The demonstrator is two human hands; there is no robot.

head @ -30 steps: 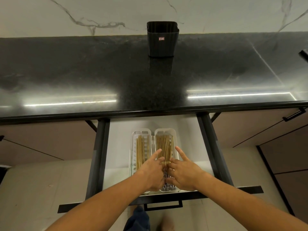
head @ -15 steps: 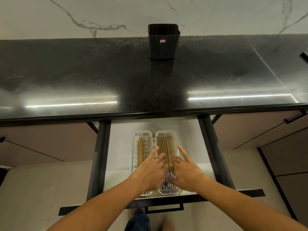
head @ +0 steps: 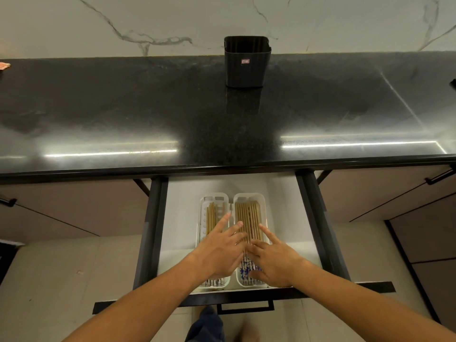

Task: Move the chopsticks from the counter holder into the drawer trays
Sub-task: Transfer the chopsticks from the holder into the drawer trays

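Note:
Two white slotted trays lie side by side in the open drawer (head: 283,218). The left tray (head: 202,218) holds a few tan chopsticks (head: 211,217); the right tray (head: 263,208) holds several chopsticks (head: 248,218) with blue-and-white patterned ends toward me. My left hand (head: 220,250) lies flat with fingers spread over the gap between the trays. My right hand (head: 274,260) rests palm down with fingers apart on the right tray's chopsticks. The black ribbed holder (head: 246,61) stands on the counter by the wall; no chopsticks stick out of it.
The glossy black counter (head: 123,114) overhangs the back of the drawer. Black drawer rails (head: 153,230) run on both sides, and the drawer front with its handle (head: 246,306) is below my wrists. Closed cabinets (head: 394,193) flank the drawer.
Both hands have slid slightly along the right tray's chopsticks, fingers staying spread. The chopsticks lie a little more evenly. The holder has not moved.

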